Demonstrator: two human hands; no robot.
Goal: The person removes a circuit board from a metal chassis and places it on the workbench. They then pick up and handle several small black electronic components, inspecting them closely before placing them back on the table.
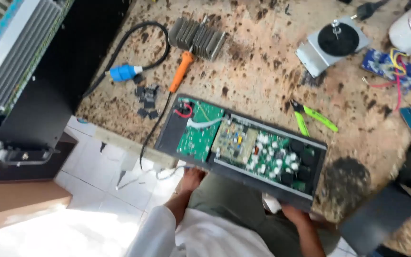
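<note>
Green-boarded chassis [243, 150] overhangs bench edge [120, 143] | left hand [192, 178], right hand [293, 212] grip its near rim

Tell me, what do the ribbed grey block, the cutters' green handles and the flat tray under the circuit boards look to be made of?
The ribbed grey block: likely bare metal, dull silvery fins, probably aluminium. The cutters' green handles: probably plastic or rubbery sleeves, bright, matte. The flat tray, gripped at its near edge by the left hand and right hand: seemingly dark painted sheet metal, though that's uncertain.
</note>
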